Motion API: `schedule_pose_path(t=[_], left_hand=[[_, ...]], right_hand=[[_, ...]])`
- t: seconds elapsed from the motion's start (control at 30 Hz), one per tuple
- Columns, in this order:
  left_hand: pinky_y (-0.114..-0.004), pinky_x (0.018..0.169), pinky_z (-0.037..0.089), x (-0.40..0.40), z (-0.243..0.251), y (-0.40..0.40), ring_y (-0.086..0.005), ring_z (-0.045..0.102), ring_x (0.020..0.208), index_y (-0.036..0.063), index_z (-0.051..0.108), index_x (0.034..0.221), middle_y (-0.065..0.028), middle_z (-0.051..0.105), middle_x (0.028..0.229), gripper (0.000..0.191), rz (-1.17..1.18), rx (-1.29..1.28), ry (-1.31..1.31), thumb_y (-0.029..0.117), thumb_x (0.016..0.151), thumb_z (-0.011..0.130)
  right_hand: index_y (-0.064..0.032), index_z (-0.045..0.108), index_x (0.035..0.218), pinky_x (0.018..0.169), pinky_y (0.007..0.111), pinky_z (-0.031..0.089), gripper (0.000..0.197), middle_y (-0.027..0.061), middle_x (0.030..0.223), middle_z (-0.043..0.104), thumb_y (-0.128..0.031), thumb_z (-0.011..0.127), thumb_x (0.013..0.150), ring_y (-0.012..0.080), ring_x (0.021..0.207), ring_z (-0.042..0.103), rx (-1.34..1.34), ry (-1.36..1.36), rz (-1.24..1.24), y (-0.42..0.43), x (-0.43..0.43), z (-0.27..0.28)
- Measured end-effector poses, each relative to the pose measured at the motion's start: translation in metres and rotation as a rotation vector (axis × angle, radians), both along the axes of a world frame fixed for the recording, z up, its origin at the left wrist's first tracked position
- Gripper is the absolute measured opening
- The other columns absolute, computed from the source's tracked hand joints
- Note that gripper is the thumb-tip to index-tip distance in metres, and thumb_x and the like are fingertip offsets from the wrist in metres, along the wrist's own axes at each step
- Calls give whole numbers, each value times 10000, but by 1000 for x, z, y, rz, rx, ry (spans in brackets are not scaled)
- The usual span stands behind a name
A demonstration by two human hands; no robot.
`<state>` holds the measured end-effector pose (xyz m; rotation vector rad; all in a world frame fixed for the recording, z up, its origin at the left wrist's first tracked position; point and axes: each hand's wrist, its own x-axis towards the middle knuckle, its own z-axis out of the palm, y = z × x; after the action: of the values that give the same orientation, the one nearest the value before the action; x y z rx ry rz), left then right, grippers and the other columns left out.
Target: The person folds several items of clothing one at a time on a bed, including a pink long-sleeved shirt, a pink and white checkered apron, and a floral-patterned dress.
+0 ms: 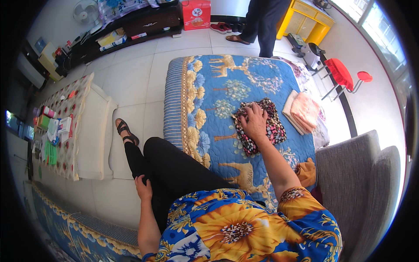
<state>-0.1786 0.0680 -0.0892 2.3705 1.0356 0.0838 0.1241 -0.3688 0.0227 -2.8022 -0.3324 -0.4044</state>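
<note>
Spread flat over a folded black garment with a small floral print (277, 126), my right hand (254, 121) has its fingers apart and presses on the cloth. The garment lies on a blue quilted cover (216, 131) patterned with deer, trees and shells. To its right is a small pile of folded cloths, a peach one (305, 111) on top of a cream one (289, 109). My left hand (143, 187) rests on my black-trousered leg, holding nothing visible. Near my right elbow lies a crumpled tan-brown cloth (306, 172).
A grey upholstered backrest (348, 177) borders the quilt on the right. On the left stands a table with a patterned tablecloth (70, 147), bearing boxes and papers. Another person (266, 26) stands beyond the quilt's far edge. A red-seated chair (338, 73) is at the upper right.
</note>
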Motion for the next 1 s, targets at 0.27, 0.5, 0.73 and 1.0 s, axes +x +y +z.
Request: schedule_pose_path(t=[0.27,0.5,0.73,1.0], left_hand=[[-491,926,409,47,32,-22,-464,464,1096,93,568,958,-232,380,1368,180,-100,193,197,178,816,638],[-501,912,437,39,19,-19,-468,459,1133,124,579,968,-209,346,1404,171,-44,245,273,219,831,617],[-489,939,420,21,12,-15,-450,456,1143,122,590,978,-217,350,1398,172,-3,156,228,209,832,617],[-489,944,416,24,20,-20,-454,452,1146,102,590,995,-229,345,1397,180,2,125,229,200,845,606]], right_hand=[[-99,564,1153,1056,522,217,388,158,1339,452,-290,590,817,317,1280,370,44,-30,-6,4,7,-4],[-97,579,1126,1046,512,231,378,163,1319,467,-283,609,799,320,1260,387,75,-80,7,3,6,-3],[-97,575,1131,1054,513,223,379,168,1321,465,-285,602,803,323,1266,381,86,-67,5,3,3,-2],[-93,573,1134,1053,514,222,384,168,1317,469,-283,605,802,325,1259,386,98,-74,11,2,4,-3]])
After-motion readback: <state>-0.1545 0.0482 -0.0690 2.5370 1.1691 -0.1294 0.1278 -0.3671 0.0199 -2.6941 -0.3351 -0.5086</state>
